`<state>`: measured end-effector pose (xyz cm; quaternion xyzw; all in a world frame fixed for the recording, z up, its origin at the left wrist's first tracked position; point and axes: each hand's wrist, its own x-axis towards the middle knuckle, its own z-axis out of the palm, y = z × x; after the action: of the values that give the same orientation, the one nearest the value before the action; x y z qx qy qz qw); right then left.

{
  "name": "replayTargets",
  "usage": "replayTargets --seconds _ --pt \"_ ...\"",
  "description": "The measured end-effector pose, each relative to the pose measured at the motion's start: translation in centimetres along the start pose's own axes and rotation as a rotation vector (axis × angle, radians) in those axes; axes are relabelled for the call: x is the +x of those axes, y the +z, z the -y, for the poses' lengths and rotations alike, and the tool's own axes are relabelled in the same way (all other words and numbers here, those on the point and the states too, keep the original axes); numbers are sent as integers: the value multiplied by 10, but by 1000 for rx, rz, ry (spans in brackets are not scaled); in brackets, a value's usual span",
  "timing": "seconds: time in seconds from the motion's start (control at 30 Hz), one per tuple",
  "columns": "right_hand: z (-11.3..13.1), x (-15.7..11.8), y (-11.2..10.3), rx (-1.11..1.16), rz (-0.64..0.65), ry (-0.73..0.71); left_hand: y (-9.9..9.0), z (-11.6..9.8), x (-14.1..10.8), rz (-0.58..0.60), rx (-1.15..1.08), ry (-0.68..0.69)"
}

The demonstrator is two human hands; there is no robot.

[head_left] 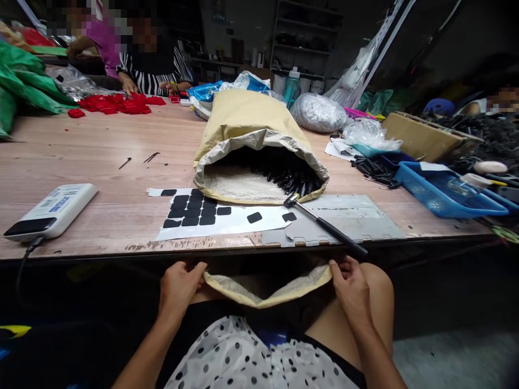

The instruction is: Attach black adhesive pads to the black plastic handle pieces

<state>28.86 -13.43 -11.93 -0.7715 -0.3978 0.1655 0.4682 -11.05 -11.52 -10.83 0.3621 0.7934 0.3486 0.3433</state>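
Observation:
Between my knees, just below the table edge, hangs a yellowish paper sack (259,301) with its mouth spread wide. My left hand (181,286) pinches the rim at its left corner, and my right hand (349,283) pinches the right corner. The inside of this sack is dark, so its contents are hidden. On the table ahead, a larger open sack (247,111) lies on its side with many black slender pieces (294,175) in its mouth. A hammer (324,224) with a black handle rests before it, the handle reaching past the table edge.
A white sheet with black rounded patches (194,208) lies in front. A white power bank (51,210) with a cable is at left. At right stand a blue tray (441,197) and a cardboard box (430,135). Another person (156,70) sits across, near red pieces (117,104).

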Motion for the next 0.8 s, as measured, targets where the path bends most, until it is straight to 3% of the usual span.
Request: replayTargets --seconds 0.07,0.17,0.23,0.3,0.4,0.53,0.63,0.73,0.8 --pt "10 -5 -11 -117 -26 -132 1 3 -2 20 39 -7" --pt "31 -12 -31 -238 -161 -496 -1 0 -8 47 104 14" --pt "47 -12 -42 -221 -237 -723 -8 -7 -17 70 217 59" --pt "65 -7 -47 -193 -222 -873 -20 -20 -30 106 387 102" --pt "92 14 -40 -174 -214 -937 -39 -51 -56 217 587 135" --pt "115 56 -7 -310 -205 -873 -39 -116 -72 352 500 350" --pt "119 77 20 -447 -95 -835 -9 -177 -42 306 403 540" --pt "116 79 37 -566 -44 -808 37 -232 26 104 327 616" --pt "114 75 41 -628 -48 -818 68 -259 76 -35 261 585"
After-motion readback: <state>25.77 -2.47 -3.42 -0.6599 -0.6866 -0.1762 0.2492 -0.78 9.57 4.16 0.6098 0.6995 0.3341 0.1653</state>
